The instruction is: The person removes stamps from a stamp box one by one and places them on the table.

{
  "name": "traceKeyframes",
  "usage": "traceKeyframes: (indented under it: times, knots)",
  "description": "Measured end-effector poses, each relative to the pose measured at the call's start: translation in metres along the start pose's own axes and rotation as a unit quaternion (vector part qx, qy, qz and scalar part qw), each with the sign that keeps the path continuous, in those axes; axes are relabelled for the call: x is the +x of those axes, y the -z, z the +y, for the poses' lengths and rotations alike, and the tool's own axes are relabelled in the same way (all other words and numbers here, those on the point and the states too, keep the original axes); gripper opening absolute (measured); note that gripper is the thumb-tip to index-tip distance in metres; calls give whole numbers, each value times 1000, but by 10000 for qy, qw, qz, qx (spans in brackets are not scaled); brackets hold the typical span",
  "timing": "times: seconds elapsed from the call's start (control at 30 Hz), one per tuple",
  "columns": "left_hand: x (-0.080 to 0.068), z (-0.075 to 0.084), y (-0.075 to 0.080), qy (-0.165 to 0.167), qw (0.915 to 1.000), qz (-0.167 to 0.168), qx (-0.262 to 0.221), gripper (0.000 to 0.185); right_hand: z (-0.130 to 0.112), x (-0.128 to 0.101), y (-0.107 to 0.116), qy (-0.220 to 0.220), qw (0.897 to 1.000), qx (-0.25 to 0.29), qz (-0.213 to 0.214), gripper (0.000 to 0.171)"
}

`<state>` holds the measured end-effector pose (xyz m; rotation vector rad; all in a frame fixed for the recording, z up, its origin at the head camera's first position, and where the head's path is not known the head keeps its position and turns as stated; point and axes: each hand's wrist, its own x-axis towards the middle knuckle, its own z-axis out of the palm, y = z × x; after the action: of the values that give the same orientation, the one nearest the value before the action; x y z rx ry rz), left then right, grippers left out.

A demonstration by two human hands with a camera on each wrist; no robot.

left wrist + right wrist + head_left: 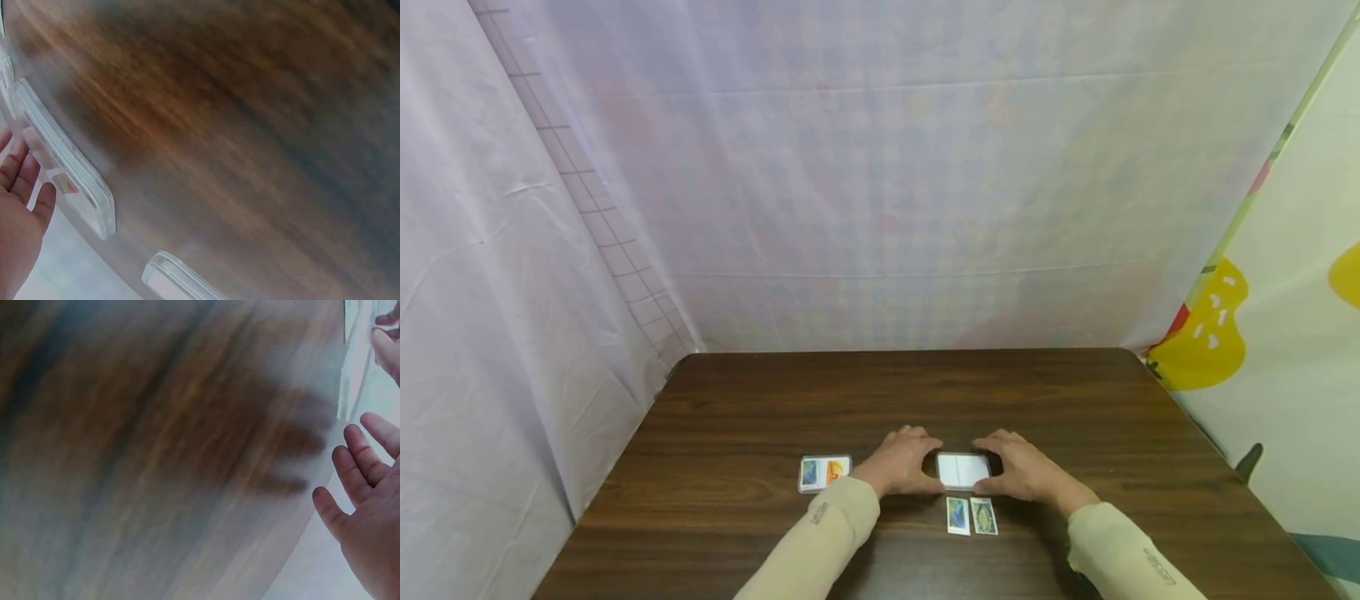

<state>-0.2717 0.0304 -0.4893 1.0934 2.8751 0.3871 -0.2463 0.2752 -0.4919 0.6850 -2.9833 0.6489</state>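
Note:
A flat white rectangular case (963, 471) with clear edges lies on the table between my two hands. My left hand (901, 462) is at its left side, thumb and fingers spread toward the edge. On the opposite side my right hand (1024, 467) reaches round the right edge, its thumb by the near corner. Two small picture cards (958, 516) lie side by side in front of the case. A second clear case (811, 475) with picture cards sits under my left wrist. The right wrist view shows that hand's fingers (359, 459) loosely spread.
The brown wood-grain table (737, 417) runs back to a pale hanging curtain (887, 208). White cloth hangs on the left, and a patterned cloth (1285, 417) on the right. Clear-edged cases (69, 162) appear in the left wrist view.

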Motion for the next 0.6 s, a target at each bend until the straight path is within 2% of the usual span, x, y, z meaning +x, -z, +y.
traceKeyframes:
  times: [0.23, 0.6]
  knots:
    - [-4, -2, 5, 122, 9985, 25, -525, 63, -1, -2, 5, 32, 9995, 152, 280, 66]
    - [-21, -11, 19, 42, 9966, 202, -791, 62, -34, 4, 16, -176, 9957, 574, 700, 55]
